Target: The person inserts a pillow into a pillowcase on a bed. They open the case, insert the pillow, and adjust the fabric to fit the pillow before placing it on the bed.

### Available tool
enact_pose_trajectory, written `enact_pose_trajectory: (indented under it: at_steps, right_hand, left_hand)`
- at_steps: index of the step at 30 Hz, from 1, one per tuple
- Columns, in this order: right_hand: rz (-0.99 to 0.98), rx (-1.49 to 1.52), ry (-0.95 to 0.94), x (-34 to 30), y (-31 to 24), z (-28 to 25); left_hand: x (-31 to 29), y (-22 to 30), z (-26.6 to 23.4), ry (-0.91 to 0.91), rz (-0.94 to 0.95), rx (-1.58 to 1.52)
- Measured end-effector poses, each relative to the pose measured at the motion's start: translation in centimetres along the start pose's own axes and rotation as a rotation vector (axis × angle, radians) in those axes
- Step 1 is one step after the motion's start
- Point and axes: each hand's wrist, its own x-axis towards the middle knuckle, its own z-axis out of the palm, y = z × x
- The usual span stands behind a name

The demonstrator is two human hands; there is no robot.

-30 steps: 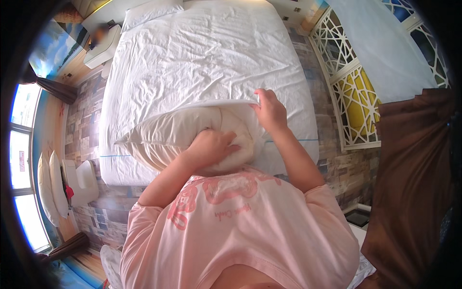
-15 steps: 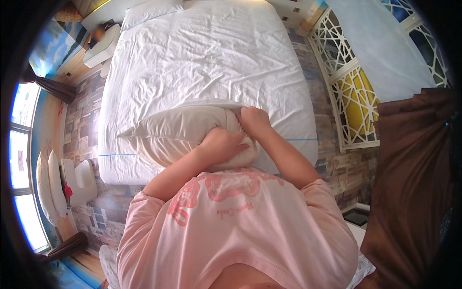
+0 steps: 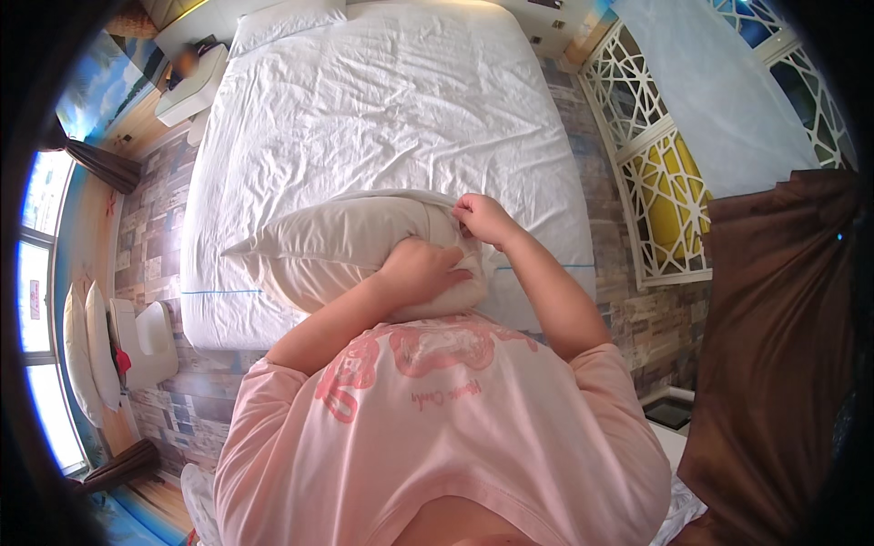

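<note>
A plump cream-white pillow (image 3: 332, 237) lies at the near edge of the bed, against my front, one pointed corner toward the left. My left hand (image 3: 421, 271) is closed on its right part, the fingers sunk into a fold and partly hidden. At the pillow's far right end, my right hand (image 3: 482, 221) pinches the edge of a thin white cloth, which looks like a pillowcase (image 3: 435, 195). That cloth runs along the pillow's far side; how far it covers the pillow I cannot tell.
Under the pillow is a bed with a wrinkled white sheet (image 3: 382, 109); another pillow (image 3: 287, 25) lies at its far left. A white nightstand (image 3: 193, 86) stands left. Two pillows (image 3: 86, 355) lean near the windows beside a white chair (image 3: 150, 341). Brown curtain (image 3: 774, 355) hangs right.
My right hand has shifted slightly outward and farther along the pillow's right end, still pinching the cloth edge. My left hand stays on the pillow; the view has shifted slightly.
</note>
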Motion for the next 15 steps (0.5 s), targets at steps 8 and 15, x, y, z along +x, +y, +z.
enact_pose_trajectory:
  at_steps: [8, 15]
  right_hand:
    - [-0.145, 0.222, 0.037, -3.6, -1.2, -1.6]
    - [-0.584, -0.103, 0.265, -9.3, -6.3, 2.7]
  left_hand:
    - [-1.3, -1.1, -1.2, 0.212, -0.161, -0.166]
    - [0.2, -3.0, 0.2, 0.646, 0.138, -0.039]
